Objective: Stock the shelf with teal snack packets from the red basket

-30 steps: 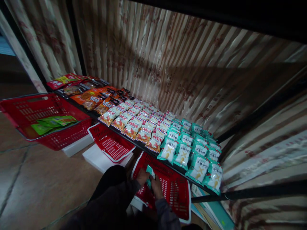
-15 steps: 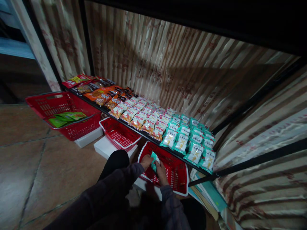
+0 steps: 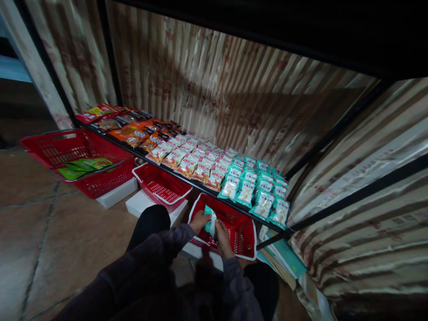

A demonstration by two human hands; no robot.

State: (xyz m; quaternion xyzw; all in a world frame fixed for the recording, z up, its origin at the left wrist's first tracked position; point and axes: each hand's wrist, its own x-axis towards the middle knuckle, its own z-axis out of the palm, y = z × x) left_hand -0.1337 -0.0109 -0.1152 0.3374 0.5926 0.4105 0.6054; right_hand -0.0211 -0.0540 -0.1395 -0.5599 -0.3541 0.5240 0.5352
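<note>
From afar, I saw the left hand (image 3: 199, 221) pinching a teal packet (image 3: 210, 218); the right hand (image 3: 223, 238), fingers partly hidden, I couldn't judge.

I had open room between the teal packets (image 3: 246, 191) and the dark board (image 3: 301, 38) overhead; rightward, black bars (image 3: 334, 211) slanted across my way, and the black shelf's edge (image 3: 182, 177) crossed before the red basket's (image 3: 246, 232) far side.
</note>
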